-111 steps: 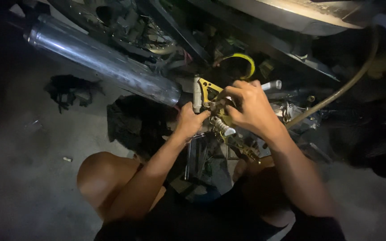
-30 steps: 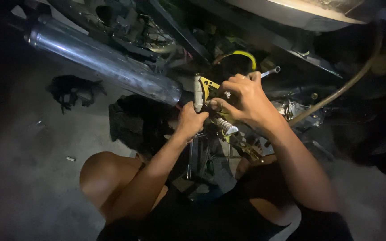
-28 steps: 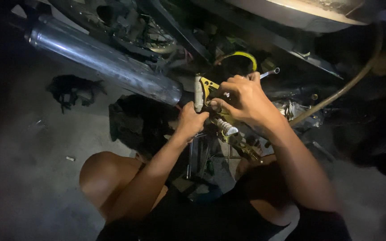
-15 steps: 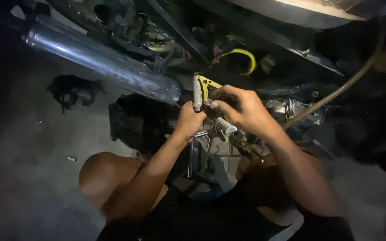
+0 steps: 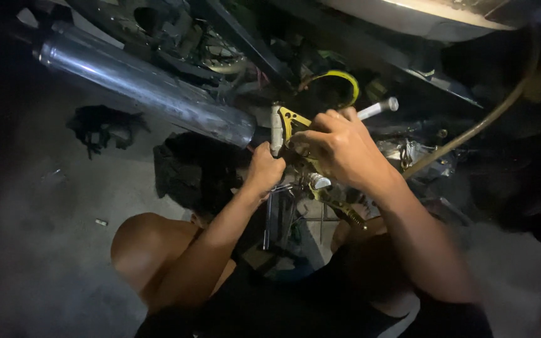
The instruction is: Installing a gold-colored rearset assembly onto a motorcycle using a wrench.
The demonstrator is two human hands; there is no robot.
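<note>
Left hand: the left hand is closing its grip tightly around the lower end of a short silver bar, which is standing upright just beside the yellow bracket.
Right hand: the right hand is curling over the yellow bracket from the right, fingers folded down on it; a silver rod is sticking out past the knuckles, and it is hard to tell whether the grip is holding the rod or only the bracket.
Bracket: it is sitting low on the motorbike's frame, at the near end of the chrome exhaust pipe, between the two hands.
Below the hands: a spring and small metal parts are hanging just under the right wrist.
Floor: a dark rag is lying on the concrete floor toward its left edge, well apart from the hands.
Hose: a tan hose is curving up on the right.
Person: bare knees are crouching close under the bike.
</note>
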